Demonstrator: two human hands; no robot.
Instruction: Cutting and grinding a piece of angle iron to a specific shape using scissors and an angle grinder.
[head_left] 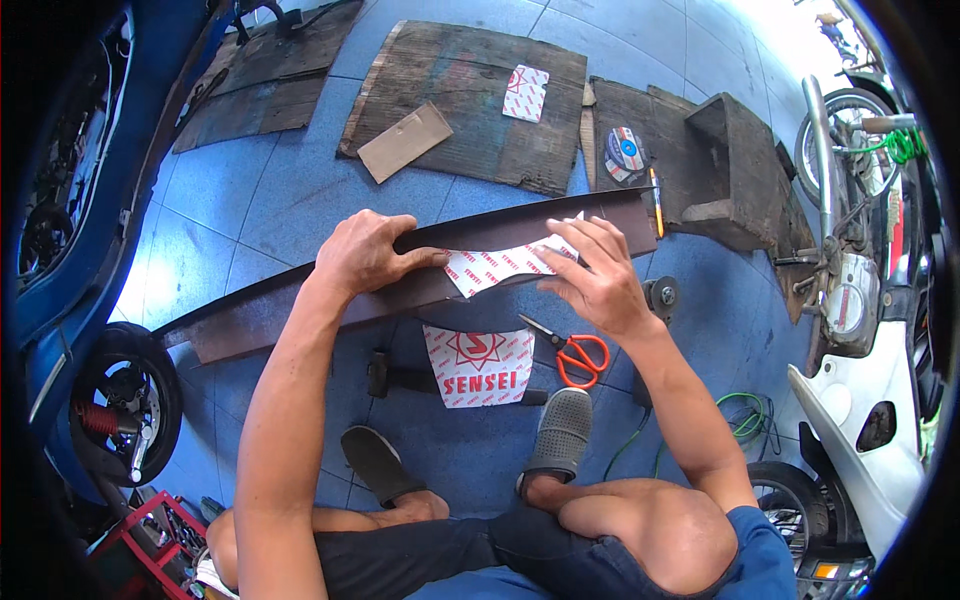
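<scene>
I see the white sheet with red print (500, 265) lying across the long dark metal strip (400, 285), pinched at its far edge by my right hand (595, 275). My left hand (365, 255) clamps down over the strip beside it. Orange-handled scissors (572, 352) lie just below my right wrist.

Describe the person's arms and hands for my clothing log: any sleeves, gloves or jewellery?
Both forearms are bare from the lower edge up. The left hand and right hand wear no gloves; no rings or watch are visible. A blue short sleeve shows at the right shoulder.
</scene>
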